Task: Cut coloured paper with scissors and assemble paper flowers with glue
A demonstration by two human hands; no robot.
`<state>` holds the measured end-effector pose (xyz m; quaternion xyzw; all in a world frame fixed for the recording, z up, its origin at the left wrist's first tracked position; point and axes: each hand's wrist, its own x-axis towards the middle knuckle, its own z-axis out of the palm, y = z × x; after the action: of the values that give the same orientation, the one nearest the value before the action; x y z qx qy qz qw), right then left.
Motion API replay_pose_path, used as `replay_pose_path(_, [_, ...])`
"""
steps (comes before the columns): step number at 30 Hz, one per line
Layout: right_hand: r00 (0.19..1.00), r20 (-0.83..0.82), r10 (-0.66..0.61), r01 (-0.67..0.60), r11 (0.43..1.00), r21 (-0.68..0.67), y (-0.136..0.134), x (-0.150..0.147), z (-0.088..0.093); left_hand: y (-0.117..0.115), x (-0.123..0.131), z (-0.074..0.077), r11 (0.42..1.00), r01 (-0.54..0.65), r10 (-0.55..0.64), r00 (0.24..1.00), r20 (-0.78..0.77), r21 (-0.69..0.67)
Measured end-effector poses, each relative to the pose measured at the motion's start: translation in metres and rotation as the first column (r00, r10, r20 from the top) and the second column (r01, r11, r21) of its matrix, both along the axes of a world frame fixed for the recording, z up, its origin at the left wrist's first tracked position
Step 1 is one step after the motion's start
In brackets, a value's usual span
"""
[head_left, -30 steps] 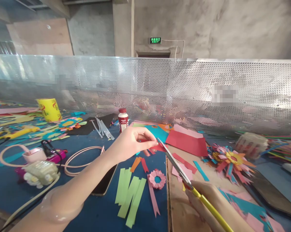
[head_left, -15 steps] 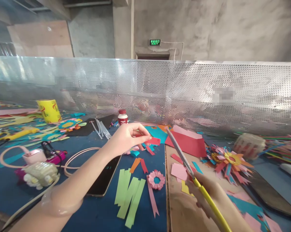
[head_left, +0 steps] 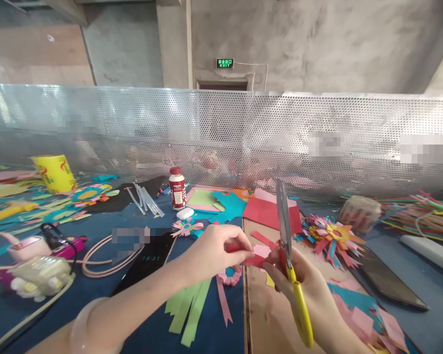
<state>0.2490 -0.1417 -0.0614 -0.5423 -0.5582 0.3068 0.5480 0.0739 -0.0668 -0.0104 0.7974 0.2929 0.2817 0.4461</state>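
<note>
The left hand (head_left: 217,250) pinches thumb and fingertips together on a small, flat red paper scrap (head_left: 254,261), matte and straight-edged, held just above the table's middle. Just beside it, the right hand (head_left: 310,295) is closed around glossy yellow-handled scissors (head_left: 283,221), their steel blades pointing up. Below lie a pleated pink rosette (head_left: 229,275), limp green paper strips (head_left: 190,307) on blue felt (head_left: 96,231), and a brown cardboard sheet (head_left: 269,319).

Bare forearms, with a smooth, pale, translucent bangle (head_left: 78,326) round the left one, well behind the left hand (head_left: 216,253)
</note>
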Motion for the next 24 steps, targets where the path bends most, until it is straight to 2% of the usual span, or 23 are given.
replay_pose_path(6, [0.996, 0.016, -0.093, 0.093, 0.996, -0.001, 0.005, 0.012, 0.009, 0.023, -0.017, 0.009, 1.0, -0.019, 0.019, 0.999, -0.04, 0.006])
replay_pose_path(8, [0.996, 0.081, -0.035, 0.043, 0.994, -0.1, 0.007, 0.023, 0.014, 0.037, -0.026, 0.012, 0.999, -0.024, 0.029, 0.995, -0.098, 0.045])
replay_pose_path(10, [0.983, 0.17, 0.068, -0.024, 0.969, -0.246, 0.008, 0.033, 0.018, 0.051, -0.035, 0.013, 0.995, -0.026, 0.043, 0.983, -0.178, 0.097])
replay_pose_path(12, [0.952, 0.281, 0.122, -0.03, 0.95, -0.312, 0.009, 0.039, 0.018, 0.065, -0.042, 0.01, 0.995, 0.02, 0.006, 0.967, -0.255, 0.099])
replay_pose_path(15, [0.926, 0.368, 0.084, 0.019, 0.963, -0.269, 0.011, 0.039, 0.013, 0.082, -0.044, -0.001, 0.99, 0.1, -0.057, 0.928, -0.369, 0.101])
replay_pose_path(20, [0.969, 0.246, -0.018, 0.048, 0.992, -0.113, 0.014, 0.032, 0.005, 0.106, -0.031, -0.017, 0.974, 0.19, -0.114, 0.878, -0.464, 0.121])
replay_pose_path(22, [0.971, 0.236, -0.041, 0.062, 0.994, -0.085, 0.012, 0.031, 0.006, 0.108, -0.026, -0.018, 0.968, 0.171, -0.074, 0.892, -0.446, 0.181])
replay_pose_path(24, [0.981, 0.192, -0.012, 0.032, 0.994, -0.1, 0.01, 0.03, 0.007, 0.096, -0.021, -0.015, 0.962, 0.132, -0.024, 0.913, -0.406, 0.24])
